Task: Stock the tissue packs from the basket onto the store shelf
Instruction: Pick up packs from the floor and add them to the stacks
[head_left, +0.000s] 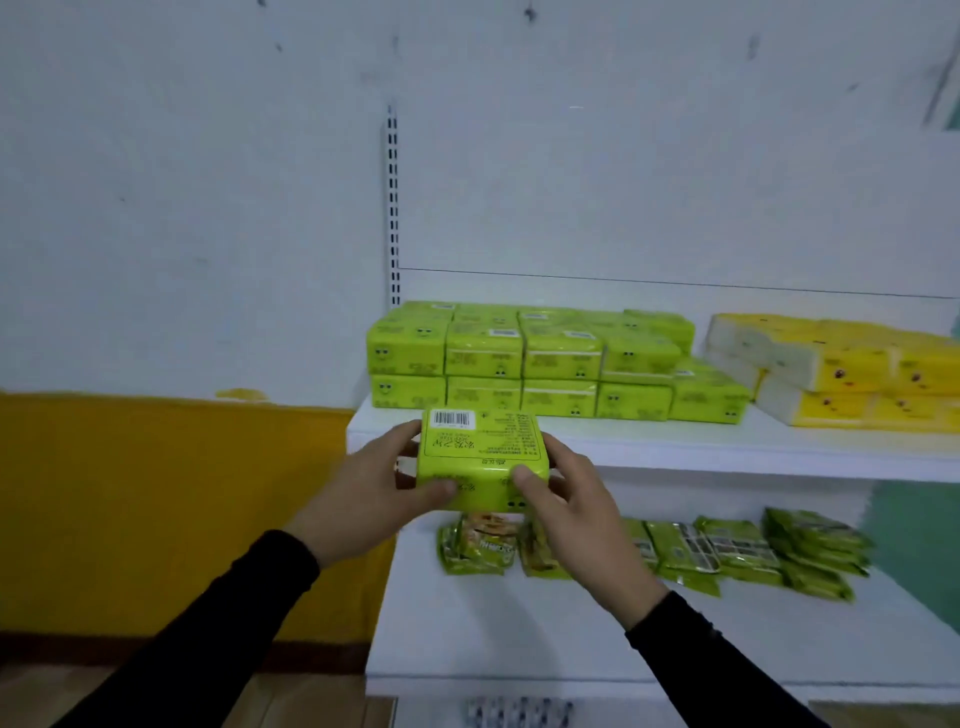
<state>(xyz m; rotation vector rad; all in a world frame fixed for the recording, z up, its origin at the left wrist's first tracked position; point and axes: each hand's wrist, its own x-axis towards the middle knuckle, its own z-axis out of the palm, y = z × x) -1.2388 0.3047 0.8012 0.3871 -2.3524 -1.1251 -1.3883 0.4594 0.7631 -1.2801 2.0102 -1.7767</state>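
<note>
Where the white upper shelf (675, 447) meets its front left corner, one lime-green tissue pack (480, 457) is held in the air just before the edge, barcode label and printed panel facing up.

Left hand (374, 488): grips the pack's left side, thumb curled over the near face, fingers behind the far edge. Black sleeve (208, 623) to the wrist.

Right hand (566, 499): grips the pack's right side, thumb pressed on the near face, fingers wrapped round the right end. Black sleeve likewise.

Upper shelf, left: stacked lime-green tissue packs (535, 358), two layers high, several across, with further packs behind; smiley marks on the fronts. The held pack is near the front row, not touching it.

Upper shelf, right: yellow-and-white tissue packs (841, 369), stacked two high, set at an angle, just beside the green stack.

Lower shelf (519, 623): green snack packets (727, 551) in a loose row, partly hidden by the hands.

Back: white panel with slotted upright (393, 208). Left: yellow wall band (156, 493) under white wall.
</note>
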